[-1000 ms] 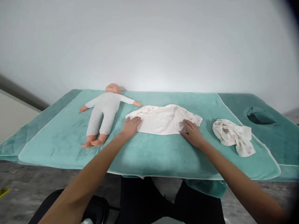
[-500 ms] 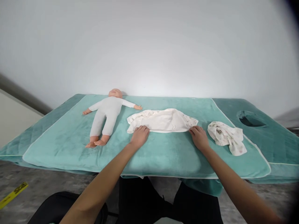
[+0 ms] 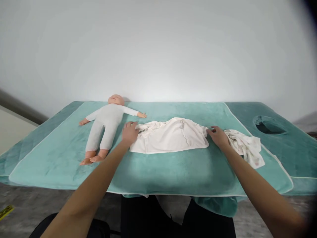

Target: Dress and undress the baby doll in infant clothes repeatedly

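A white baby garment (image 3: 170,137) with a small print along its far side lies spread sideways on the teal cover (image 3: 173,175). At its left end is my left hand (image 3: 130,133), fingers curled against the cloth. My right hand (image 3: 218,136) pinches at the garment's right end with thumb and fingertips. A baby doll (image 3: 109,119) in a white body suit lies on its back to the left, arms spread, its left hand close to the garment. Just beyond my right hand, a crumpled white printed cloth (image 3: 247,147) lies in a heap, partly behind my wrist.
The teal bed (image 3: 292,158) has an oval hole (image 3: 268,125) at its right end. A white wall (image 3: 158,49) stands along the far edge. A black seat (image 3: 49,228) and a yellow strip (image 3: 6,211) are on the floor side at the lower left.
My hands have moved from the garment's near edge outward to its two ends. The near edge now lies closer to me and the garment is spread wider. The view has shifted slightly.
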The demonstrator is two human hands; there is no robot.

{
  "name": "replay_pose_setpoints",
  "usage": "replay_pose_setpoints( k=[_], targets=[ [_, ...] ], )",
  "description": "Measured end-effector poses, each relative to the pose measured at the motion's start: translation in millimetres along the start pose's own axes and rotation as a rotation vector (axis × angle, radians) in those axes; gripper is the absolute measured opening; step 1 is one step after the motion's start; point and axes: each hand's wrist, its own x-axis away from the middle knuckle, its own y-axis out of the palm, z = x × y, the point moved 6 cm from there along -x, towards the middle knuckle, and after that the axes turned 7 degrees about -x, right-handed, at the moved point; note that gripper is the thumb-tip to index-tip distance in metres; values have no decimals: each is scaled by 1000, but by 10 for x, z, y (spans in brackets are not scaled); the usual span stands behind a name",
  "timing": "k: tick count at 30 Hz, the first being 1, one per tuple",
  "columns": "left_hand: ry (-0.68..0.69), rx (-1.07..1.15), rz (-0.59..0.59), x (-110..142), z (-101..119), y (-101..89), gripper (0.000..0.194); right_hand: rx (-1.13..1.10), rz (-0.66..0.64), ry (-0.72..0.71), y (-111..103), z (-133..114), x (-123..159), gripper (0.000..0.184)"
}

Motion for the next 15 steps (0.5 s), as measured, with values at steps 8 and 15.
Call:
replay_pose_setpoints(
  k=[8, 15],
  targets=[
    [-151, -65, 13, -600, -401, 22, 37, 135, -14, -57, -50, -144, -815, 34],
    [-164, -90, 102, -678, -227, 251, 43, 9, 72, 124, 135, -250, -1024, 38]
  ],
)
